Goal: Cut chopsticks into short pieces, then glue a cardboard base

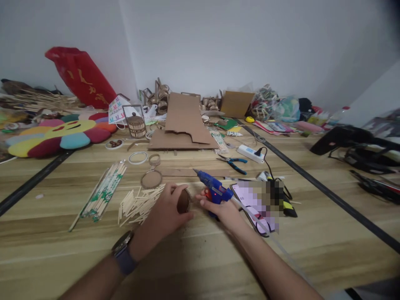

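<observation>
My left hand (170, 206), with a watch (123, 246) on its wrist, is closed around a small round brown cardboard piece (183, 201) above the table. Close by on the right, my right hand (220, 208) grips a blue glue gun (214, 186) whose nozzle points up and left. A clear glue stick (253, 216) trails from the gun's rear. Beside my left hand lies a loose pile of short wooden sticks (140, 206). Just beyond it are a cardboard disc (151, 179) and a small cardboard ring (154, 159).
Pliers (236, 163), a power strip (251, 153) and a phone (253, 204) lie to the right. Packaged sticks (104, 189) and a tape roll (138, 157) are on the left. Cardboard sheets (184, 116) and a small wooden bucket (136, 125) stand farther back.
</observation>
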Tool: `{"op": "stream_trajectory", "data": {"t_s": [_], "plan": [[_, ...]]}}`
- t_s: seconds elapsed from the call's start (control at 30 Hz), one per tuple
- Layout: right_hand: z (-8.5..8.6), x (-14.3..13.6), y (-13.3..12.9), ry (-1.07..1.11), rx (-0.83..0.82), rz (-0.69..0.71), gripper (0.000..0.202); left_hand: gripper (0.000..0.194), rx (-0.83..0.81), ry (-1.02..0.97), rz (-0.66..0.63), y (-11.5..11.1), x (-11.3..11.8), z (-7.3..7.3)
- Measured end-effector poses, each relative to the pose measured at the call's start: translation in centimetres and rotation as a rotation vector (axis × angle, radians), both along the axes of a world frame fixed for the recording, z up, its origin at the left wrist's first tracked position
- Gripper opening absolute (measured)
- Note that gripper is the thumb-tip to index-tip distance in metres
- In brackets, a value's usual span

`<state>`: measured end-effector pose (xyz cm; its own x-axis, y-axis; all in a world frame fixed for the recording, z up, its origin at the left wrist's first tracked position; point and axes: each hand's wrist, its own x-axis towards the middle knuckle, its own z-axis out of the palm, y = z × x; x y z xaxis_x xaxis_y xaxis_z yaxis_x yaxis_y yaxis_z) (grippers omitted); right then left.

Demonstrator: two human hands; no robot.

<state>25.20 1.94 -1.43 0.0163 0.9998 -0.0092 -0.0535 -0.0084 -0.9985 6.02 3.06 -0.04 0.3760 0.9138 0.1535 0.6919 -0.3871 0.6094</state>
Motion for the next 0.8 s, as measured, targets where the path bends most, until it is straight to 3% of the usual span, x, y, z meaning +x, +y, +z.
{"op": "stream_trajectory", "data": {"t_s": [0.17, 0.37, 0.47, 0.57, 0.8], "plan": [[-0.5, -0.6, -0.2, 0.048, -0.096, 0.046, 0.035, 0.068, 0.027, -0.048, 0.020, -0.5, 1.2, -0.9], [0.1, -0.6, -0.4, 0.012, -0.072, 0.065, 0.029, 0.078, -0.069, -0.069, -0.020, -1.6, 1.5, -0.1], [0.5, -0.6, -0.5, 0.008, -0.049, 0.087, 0.027, 0.076, -0.168, -0.099, -0.048, -2.1, 0.9, 0.4], [0.4, -0.3, -0.5, -0.052, -0.017, 0.092, 0.023, 0.071, -0.208, -0.137, 0.009, -2.1, -0.1, 0.5], [0.5, 1.0, -0.3, -0.356, -0.070, 0.105, 0.029, 0.081, -0.316, -0.407, 0.077, -1.9, -2.2, -0.2]]}}
